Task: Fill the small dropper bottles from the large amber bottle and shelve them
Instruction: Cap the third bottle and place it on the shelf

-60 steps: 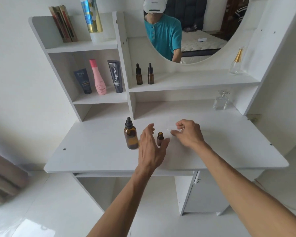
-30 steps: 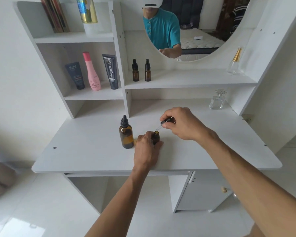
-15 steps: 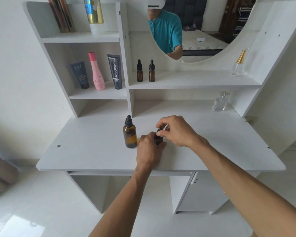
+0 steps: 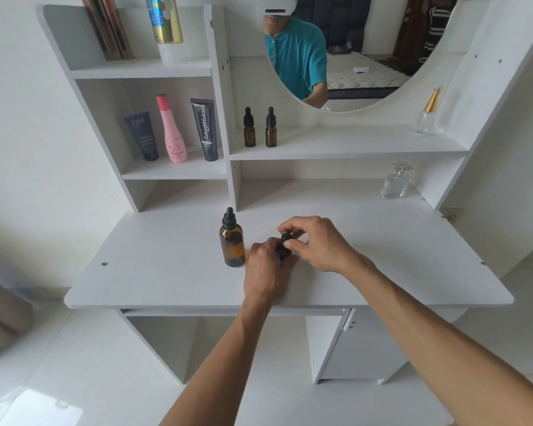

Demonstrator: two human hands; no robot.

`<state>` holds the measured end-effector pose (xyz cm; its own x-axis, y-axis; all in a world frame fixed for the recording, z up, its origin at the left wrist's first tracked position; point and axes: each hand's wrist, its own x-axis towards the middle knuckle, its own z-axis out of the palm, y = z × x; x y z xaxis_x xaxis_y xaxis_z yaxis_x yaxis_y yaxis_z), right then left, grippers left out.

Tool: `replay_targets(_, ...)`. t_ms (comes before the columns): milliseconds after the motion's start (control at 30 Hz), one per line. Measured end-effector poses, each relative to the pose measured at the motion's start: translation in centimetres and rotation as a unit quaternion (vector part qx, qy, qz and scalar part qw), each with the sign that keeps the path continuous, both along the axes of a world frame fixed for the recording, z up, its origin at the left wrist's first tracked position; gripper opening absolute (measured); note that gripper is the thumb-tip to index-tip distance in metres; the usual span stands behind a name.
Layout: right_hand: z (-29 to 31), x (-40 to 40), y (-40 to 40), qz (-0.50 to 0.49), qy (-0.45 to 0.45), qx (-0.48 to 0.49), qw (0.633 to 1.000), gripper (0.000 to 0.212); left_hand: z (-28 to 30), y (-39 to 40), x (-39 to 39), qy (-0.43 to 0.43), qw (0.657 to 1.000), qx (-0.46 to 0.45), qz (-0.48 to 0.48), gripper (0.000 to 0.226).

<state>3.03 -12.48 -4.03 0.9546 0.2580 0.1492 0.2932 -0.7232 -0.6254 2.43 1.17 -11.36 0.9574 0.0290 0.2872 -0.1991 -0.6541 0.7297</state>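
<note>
Gleaming white vanity desktop (image 4: pixel 166 272), shelves (image 4: pixel 345 147), round mirror (image 4: pixel 366 50)

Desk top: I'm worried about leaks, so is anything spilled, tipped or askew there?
Nothing stands out. The large amber bottle stands upright and capped, the desk shows no puddle, and both hands hold the small dropper bottle.

A white vanity desk (image 4: pixel 166 272) with a round mirror (image 4: pixel 366 56) stands on glossy white floor (image 4: pixel 74 379).

Small dropper bottle (image 4: pixel 282 253) mostly hidden behind left hand (image 4: pixel 266 272); only black cap (image 4: pixel 286 236) visible.
</note>
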Motion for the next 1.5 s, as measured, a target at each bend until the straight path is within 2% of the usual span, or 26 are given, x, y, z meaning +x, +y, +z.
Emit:
replay_targets(233, -0.1, 0.17, 0.24, -0.013, -0.008, 0.019, 1.0, 0.036, 0.4, -0.11, -0.33, 0.005, 1.0, 0.0, 0.004, 0.022)
replay_targets(400, -0.21, 0.26, 0.51, -0.007, -0.026, 0.02, 0.999, 0.027, 0.39, -0.12, -0.26, 0.009, 1.0, 0.0, 0.005, 0.022)
replay_targets(533, -0.02, 0.22, 0.54, -0.02, -0.021, 0.021, 0.999, 0.032, 0.32, -0.09, -0.29, 0.013, 1.0, 0.001, 0.002, 0.02)
replay_targets(667, 0.14, 0.19, 0.36, 0.0, -0.017, 0.016, 1.0, 0.03, 0.58, -0.16, -0.38, 0.009, 1.0, -0.002, 0.004, 0.021)
replay_targets(1133, 0.31, 0.06, 0.52, -0.032, -0.013, 0.012, 0.999, 0.03, 0.46, -0.09, -0.38, 0.002, 1.0, 0.004, 0.003, 0.021)
replay_targets(1500, 0.33, 0.15, 0.69, -0.008, -0.008, 0.006, 1.0, 0.025, 0.65, -0.15, -0.47, 0.004, 1.0, -0.003, 0.004, 0.023)
